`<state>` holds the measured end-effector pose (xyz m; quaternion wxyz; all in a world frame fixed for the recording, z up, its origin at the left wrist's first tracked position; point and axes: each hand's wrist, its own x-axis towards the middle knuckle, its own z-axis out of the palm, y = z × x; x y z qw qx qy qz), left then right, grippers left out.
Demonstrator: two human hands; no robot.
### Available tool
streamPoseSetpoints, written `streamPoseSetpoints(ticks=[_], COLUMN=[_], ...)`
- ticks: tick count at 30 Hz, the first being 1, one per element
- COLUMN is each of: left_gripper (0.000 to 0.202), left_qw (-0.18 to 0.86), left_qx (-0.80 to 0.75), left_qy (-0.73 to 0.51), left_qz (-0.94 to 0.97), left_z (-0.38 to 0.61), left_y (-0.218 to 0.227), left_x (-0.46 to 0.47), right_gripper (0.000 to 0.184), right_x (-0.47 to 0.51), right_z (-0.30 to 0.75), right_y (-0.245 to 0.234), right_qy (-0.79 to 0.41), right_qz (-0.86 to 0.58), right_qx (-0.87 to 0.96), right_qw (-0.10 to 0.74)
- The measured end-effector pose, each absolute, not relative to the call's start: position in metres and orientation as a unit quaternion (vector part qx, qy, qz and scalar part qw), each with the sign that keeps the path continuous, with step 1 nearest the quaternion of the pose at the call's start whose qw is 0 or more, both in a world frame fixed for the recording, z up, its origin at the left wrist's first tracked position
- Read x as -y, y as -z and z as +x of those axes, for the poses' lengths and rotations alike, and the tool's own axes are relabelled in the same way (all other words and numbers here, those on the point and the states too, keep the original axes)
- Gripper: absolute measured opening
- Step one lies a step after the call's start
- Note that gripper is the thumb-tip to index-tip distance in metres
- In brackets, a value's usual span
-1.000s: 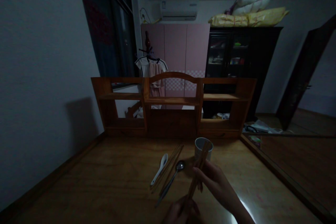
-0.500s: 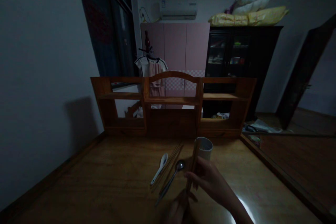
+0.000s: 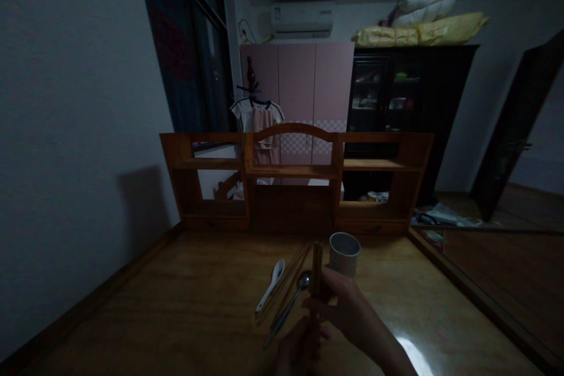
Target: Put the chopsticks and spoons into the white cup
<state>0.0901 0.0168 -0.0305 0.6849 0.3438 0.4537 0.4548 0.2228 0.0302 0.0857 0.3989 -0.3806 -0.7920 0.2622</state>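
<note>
My right hand (image 3: 337, 296) is closed around a bundle of wooden chopsticks (image 3: 316, 267), held nearly upright. Lower down, my left hand (image 3: 299, 343) grips the bottom part of the same bundle, its fingers partly in shadow. A metal spoon (image 3: 288, 307) lies just left of my hands. Beside it, several loose chopsticks (image 3: 288, 273) rest on the wooden desk (image 3: 176, 305). Farther left is a white ceramic spoon (image 3: 271, 285). A grey cylindrical cup (image 3: 345, 254) stands behind my right hand, which hides part of its base.
A wooden shelf unit (image 3: 293, 173) rises along the desk's back edge. To the left is a wall (image 3: 79, 129); a raised wooden rim (image 3: 476, 299) runs along the right side. Behind stand a pink wardrobe (image 3: 297, 82) and a dark cabinet (image 3: 440, 106).
The chopstick bundle has moved left and lower, away from the front of the cup, and stands more upright. Both hands keep hold of it. The view has shifted slightly.
</note>
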Motion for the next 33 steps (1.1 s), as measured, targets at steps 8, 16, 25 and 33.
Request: streamPoseSetpoints(ticks=[8,16,25,33], left_gripper=[0.048,0.045,0.044,0.038], left_qw=[0.589,0.515,0.522,0.495], left_qx=[-0.411,-0.451,-0.435,-0.436], left_qy=[-0.493,-0.498,-0.470,-0.482], left_qz=[0.492,0.532,0.564,0.577], left_z=[0.087,0.085,0.080,0.081], left_y=[0.016,0.030,0.018,0.020], left_x=[-0.001,-0.003,-0.003,-0.004], right_gripper=[0.011,0.021,0.021,0.022], right_x=[-0.031,-0.044,-0.046,-0.044], right_z=[0.225,0.228,0.228,0.228], right_y=[-0.093,-0.083,-0.083,-0.088], right_qy=[-0.346,-0.468,-0.419,-0.382], right_qz=[-0.362,-0.334,-0.340,-0.343], right_qx=[0.775,0.727,0.755,0.772], right_qw=[0.386,0.374,0.372,0.374])
